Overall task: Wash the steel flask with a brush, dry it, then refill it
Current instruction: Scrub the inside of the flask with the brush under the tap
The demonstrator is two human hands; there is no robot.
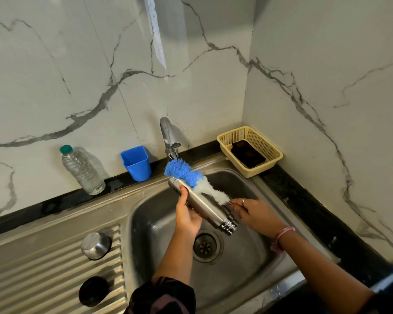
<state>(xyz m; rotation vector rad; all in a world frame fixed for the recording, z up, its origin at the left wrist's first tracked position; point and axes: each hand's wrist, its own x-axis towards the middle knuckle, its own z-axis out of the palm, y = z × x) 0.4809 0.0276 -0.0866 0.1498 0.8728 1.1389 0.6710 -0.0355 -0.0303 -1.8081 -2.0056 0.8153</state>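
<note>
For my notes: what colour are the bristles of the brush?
Blue at the tip, white near the handle: brush, head view.

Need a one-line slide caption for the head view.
Over the sink, the left hand holds the steel flask while the right hand scrubs its outside with a blue-white brush.

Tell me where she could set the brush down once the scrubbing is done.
Ridged steel drainboard: bare left of the steel cap and black lid. Black counter ledge between clear plastic bottle and blue plastic cup is narrow. Sink basin is crowded: both hands, steel flask.
</note>
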